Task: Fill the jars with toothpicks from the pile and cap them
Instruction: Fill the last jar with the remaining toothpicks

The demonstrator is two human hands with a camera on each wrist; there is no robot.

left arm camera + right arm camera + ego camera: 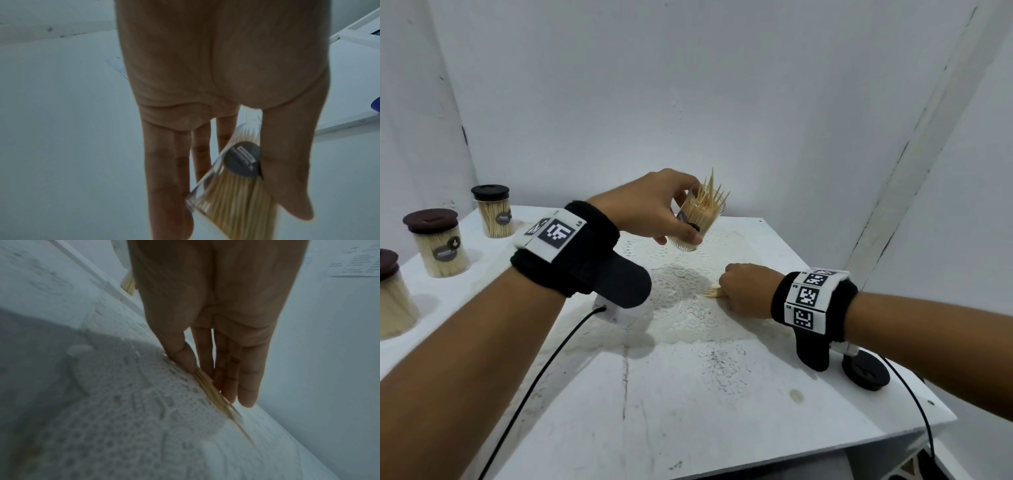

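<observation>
My left hand (664, 209) holds a clear uncapped jar (697, 219) tilted in the air above the doily, with toothpicks sticking out of its mouth. In the left wrist view the thumb and fingers (164, 170) wrap the jar (230, 186) beside its dark round label. Down on the lace doily (681, 301) my right hand (743, 291) pinches a small bunch of toothpicks (714, 293). The right wrist view shows the thumb and fingers closing on the toothpicks (213, 395) against the doily (123, 410).
Three capped jars full of toothpicks stand on the left shelf: one at the back (493, 210), one in the middle (438, 241), one at the left edge (393, 294). A dark loose cap (864, 373) lies near the table's right edge. Cables run off both wrists.
</observation>
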